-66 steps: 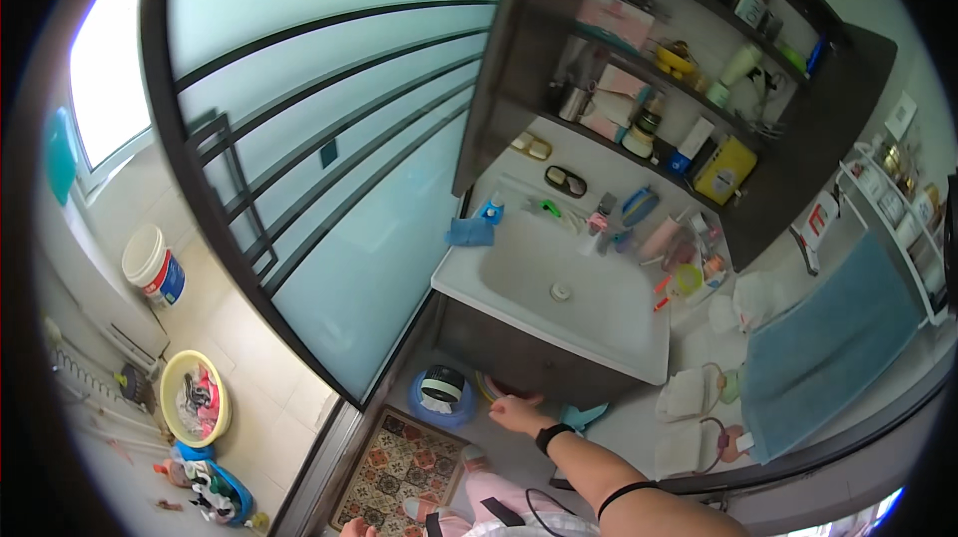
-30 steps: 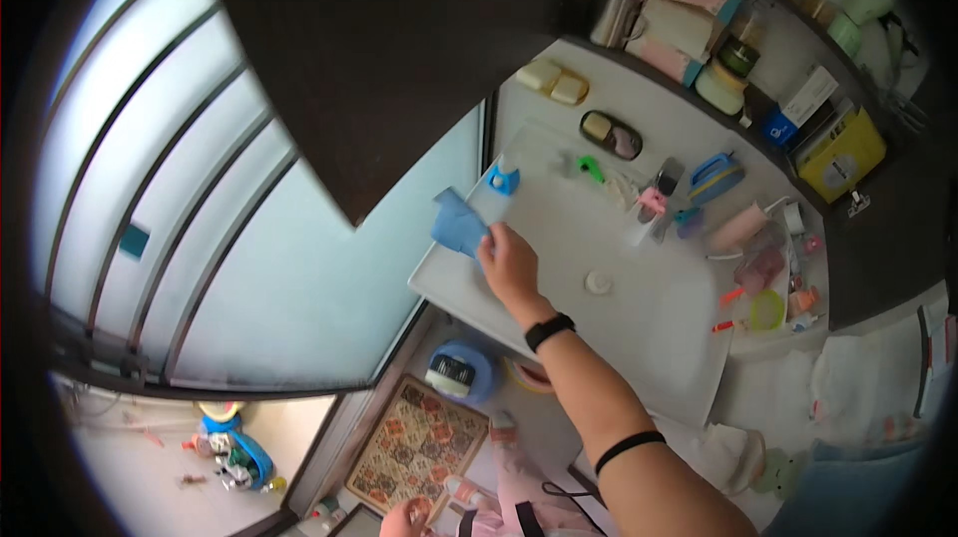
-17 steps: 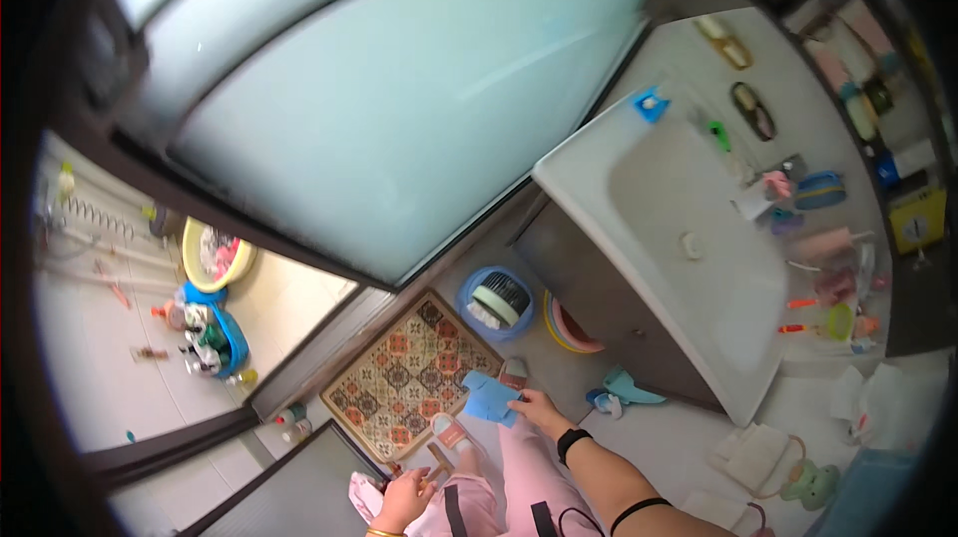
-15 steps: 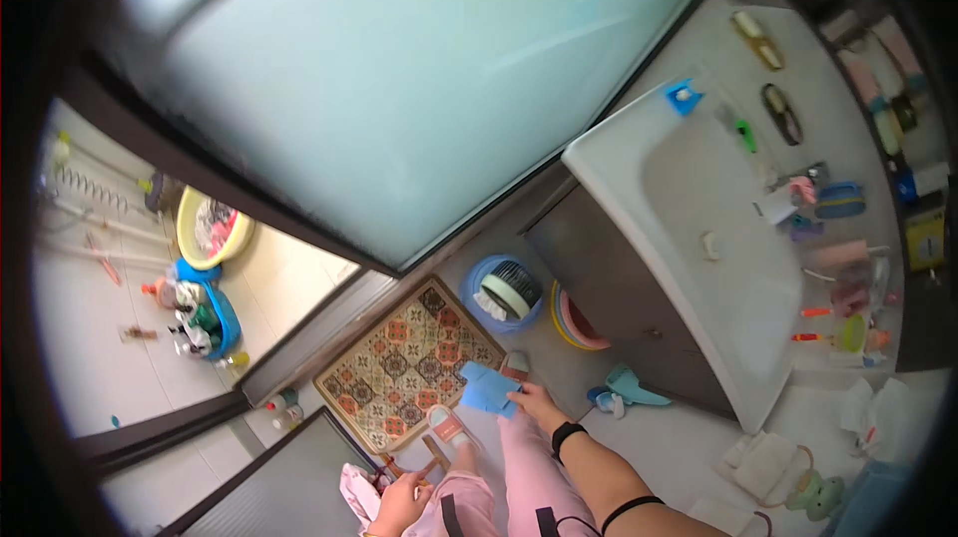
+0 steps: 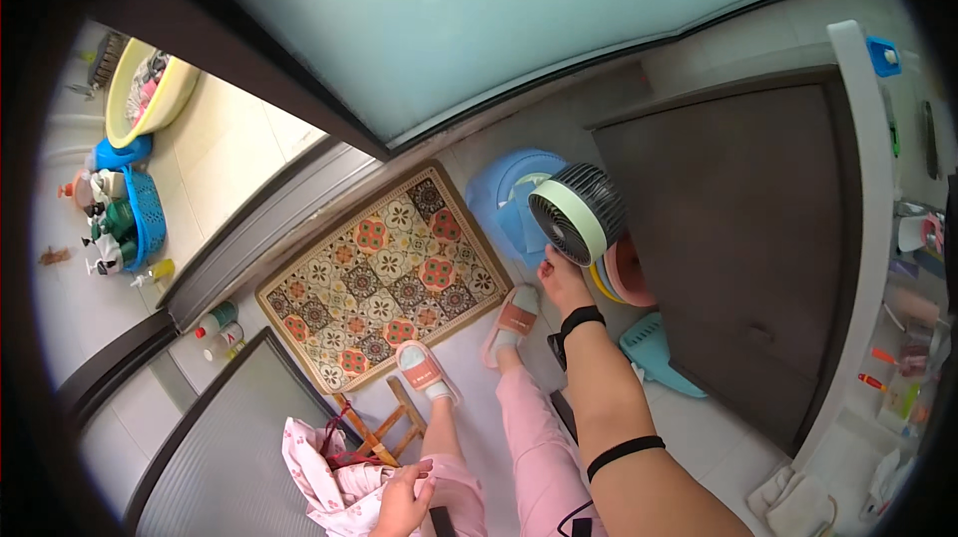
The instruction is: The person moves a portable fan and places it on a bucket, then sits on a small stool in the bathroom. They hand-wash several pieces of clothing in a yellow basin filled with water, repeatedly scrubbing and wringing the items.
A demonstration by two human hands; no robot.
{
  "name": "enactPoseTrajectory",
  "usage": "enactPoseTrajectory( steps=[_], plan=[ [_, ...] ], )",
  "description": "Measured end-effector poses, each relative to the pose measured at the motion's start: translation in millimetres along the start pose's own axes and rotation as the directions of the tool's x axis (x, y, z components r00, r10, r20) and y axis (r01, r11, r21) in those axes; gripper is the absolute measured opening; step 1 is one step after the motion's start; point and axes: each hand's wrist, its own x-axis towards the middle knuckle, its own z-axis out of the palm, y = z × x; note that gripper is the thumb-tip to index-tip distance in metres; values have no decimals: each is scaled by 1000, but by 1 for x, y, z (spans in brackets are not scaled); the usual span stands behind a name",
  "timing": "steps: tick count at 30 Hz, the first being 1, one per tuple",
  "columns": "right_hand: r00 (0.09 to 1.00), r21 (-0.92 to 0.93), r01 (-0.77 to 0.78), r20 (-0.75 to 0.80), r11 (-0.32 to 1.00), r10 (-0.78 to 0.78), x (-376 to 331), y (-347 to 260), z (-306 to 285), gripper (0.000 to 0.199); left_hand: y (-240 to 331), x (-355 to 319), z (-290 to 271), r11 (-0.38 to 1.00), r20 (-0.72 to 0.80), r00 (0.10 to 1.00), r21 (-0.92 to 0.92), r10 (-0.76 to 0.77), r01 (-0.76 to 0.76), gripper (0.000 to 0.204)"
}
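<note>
My right hand (image 5: pixel 565 282) reaches forward with its fingers closed at the edge of a thin light-blue cloth (image 5: pixel 521 223). The cloth hangs over a round blue basin (image 5: pixel 489 183), and part of its outline blends with it. Right beside the fingers, a small fan (image 5: pixel 571 218) with a pale green rim and dark grille is tilted; its base is hidden. Low in the view, my left hand (image 5: pixel 405 502) is held over my lap, fingers loosely bent and nothing seen in them. Next to it lies a pink patterned cloth (image 5: pixel 324 477) by a wooden stool (image 5: pixel 384 427).
A patterned mat (image 5: pixel 384 272) lies ahead of my slippers. Dark cabinet doors (image 5: pixel 728 238) and a white sink edge (image 5: pixel 848 268) stand right, above a teal scoop-like item (image 5: pixel 664 357). Frosted glass (image 5: pixel 559 28) spans the top. Bottles fill a blue basket (image 5: pixel 147 218) near a yellow basin (image 5: pixel 165 103).
My right hand has moved forward with the blue cloth, from over my knees to the basin and fan. The fan now looks more tilted and further right. My view has shifted left and down.
</note>
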Motion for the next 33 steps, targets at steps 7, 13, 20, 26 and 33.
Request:
enactPoseTrajectory(
  steps=[7,13,20,26,33],
  plan=[
    [996,-85,34,-85,996,-41,17,-1,-9,18,5,15,9,995,-8,999,-84,-47,46,26],
    [991,-219,-28,-134,975,-2,4,-8,-17,19,15,20,10,993,-9,997,-88,-75,74,26],
    [992,-664,-123,-109,737,67,-54,21,-68,25,-12,7,12,996,-159,984,-36,-83,78,28],
    [988,-943,36,84,332,132,-82,43,-106,21,-73,-18,15,956,-386,898,110,-210,271,37],
    [928,-964,243,198,109,-316,-111,14,-81,61,-131,-58,25,950,-466,853,79,-234,303,48]
  ],
)
